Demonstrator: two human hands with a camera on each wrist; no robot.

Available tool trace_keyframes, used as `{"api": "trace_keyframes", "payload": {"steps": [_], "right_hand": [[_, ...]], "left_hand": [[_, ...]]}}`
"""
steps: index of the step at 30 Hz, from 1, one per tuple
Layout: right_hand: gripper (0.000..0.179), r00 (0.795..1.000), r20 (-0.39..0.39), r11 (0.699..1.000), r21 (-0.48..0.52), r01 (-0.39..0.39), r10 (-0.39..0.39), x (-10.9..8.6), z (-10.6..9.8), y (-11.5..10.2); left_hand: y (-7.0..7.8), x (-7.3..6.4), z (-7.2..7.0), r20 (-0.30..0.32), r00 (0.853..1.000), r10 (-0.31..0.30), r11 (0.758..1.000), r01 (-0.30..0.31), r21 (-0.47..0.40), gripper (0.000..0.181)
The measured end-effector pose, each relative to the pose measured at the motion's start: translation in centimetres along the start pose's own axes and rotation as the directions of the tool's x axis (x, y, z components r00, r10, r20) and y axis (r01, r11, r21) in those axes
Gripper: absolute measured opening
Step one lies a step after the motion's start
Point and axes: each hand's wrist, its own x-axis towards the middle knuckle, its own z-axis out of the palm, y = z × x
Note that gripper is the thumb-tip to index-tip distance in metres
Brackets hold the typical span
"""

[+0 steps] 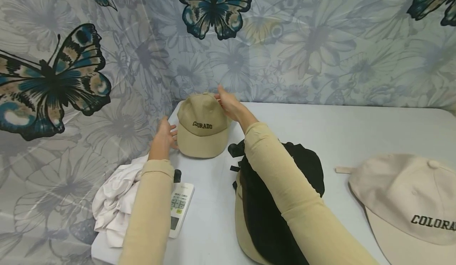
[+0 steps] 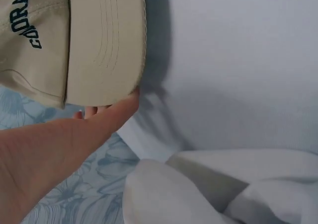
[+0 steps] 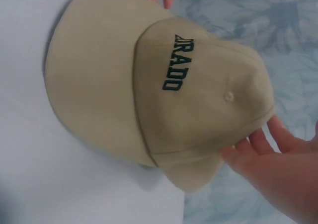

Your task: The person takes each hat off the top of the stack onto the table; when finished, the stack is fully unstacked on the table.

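A tan baseball cap (image 1: 203, 143) with dark lettering on its front sits at the table's far left corner, brim toward me. My left hand (image 1: 164, 136) is at the cap's left side, fingers extended; in the left wrist view its fingertips (image 2: 130, 101) are right at the brim's edge. On the other side, my right hand (image 1: 231, 105) has its fingers against the upper right of the crown. The right wrist view shows the thumb and fingers of the right hand (image 3: 278, 169) along the crown's rear edge, partly behind it.
A crumpled white cloth (image 1: 115, 201) and a white keypad device (image 1: 181, 201) lie at left by my forearm. Under my right forearm is a black item (image 1: 260, 217) over a tan cap brim (image 1: 242, 235). Another beige cap (image 1: 395, 193) lies right. A patterned curtain (image 1: 303, 59) hangs behind the table.
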Motion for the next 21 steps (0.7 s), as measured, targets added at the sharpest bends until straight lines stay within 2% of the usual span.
{"api": "trace_keyframes", "payload": {"steps": [7, 14, 17, 21], "right_hand": [[0.064, 0.999, 0.041, 1.0, -0.002, -0.004, 0.004, 0.3, -0.4, 0.1], [0.065, 0.998, 0.06, 1.0, -0.007, -0.026, 0.026, 0.4, -0.2, 0.4], [0.064, 0.998, 0.053, 0.999, 0.039, -0.033, 0.031, 0.4, -0.3, 0.3], [0.062, 0.999, 0.041, 0.996, 0.085, -0.03, 0.026, 0.2, -0.9, 0.1]], "left_hand": [[-0.1, 1.6, 0.3, -0.034, 0.999, -0.021, 0.992, 0.017, -0.123, 0.063], [-0.6, 3.4, -1.0, 0.016, 0.995, -0.099, 0.948, 0.099, -0.302, 0.064], [-0.7, 3.7, -1.1, 0.028, 0.996, -0.088, 0.907, 0.092, -0.411, 0.063], [-0.6, 3.9, -1.1, 0.036, 0.996, -0.077, 0.819, 0.084, -0.568, 0.062]]}}
